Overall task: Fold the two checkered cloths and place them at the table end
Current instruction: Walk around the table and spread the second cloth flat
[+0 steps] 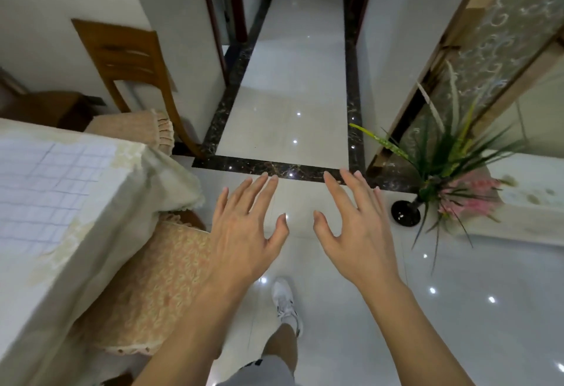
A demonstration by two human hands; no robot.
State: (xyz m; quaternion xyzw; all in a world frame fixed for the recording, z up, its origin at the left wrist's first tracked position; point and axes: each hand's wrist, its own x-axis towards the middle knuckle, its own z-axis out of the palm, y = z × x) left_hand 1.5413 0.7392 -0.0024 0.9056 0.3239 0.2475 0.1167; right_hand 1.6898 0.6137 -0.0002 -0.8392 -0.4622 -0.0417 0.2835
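Head view: both hands are held out in front of the person, palms down, above the glossy white tiled floor [457,309]. The left hand [241,230] has its fingers straight and fanned apart and holds nothing; the right hand [355,233] matches it, fingers spread and slightly bent, also holding nothing. The two hands are near each other but apart, and neither touches any cloth.

At the left stands the counter [91,233], draped in a cream patterned tablecloth that hangs over its edge and corner. On its top, well left of the hands, lies a white cloth with thin blue checks [52,184], spread flat; only one such cloth can be made out, and it runs out of view at the left edge.

A wooden chair with a peach floral seat cover [152,288] is tucked partly under the near side of the counter, and a second wooden chair with a slatted back [128,59] stands at the far end.

Ahead, a dark marble border strip [268,169] frames a hallway of pale tiles. To the right, a black vase of green leaves and pink flowers [406,213] sits on the floor beside a frosted patterned glass partition [494,37]. Below the hands, a white sneaker [285,300] and grey shorts show.
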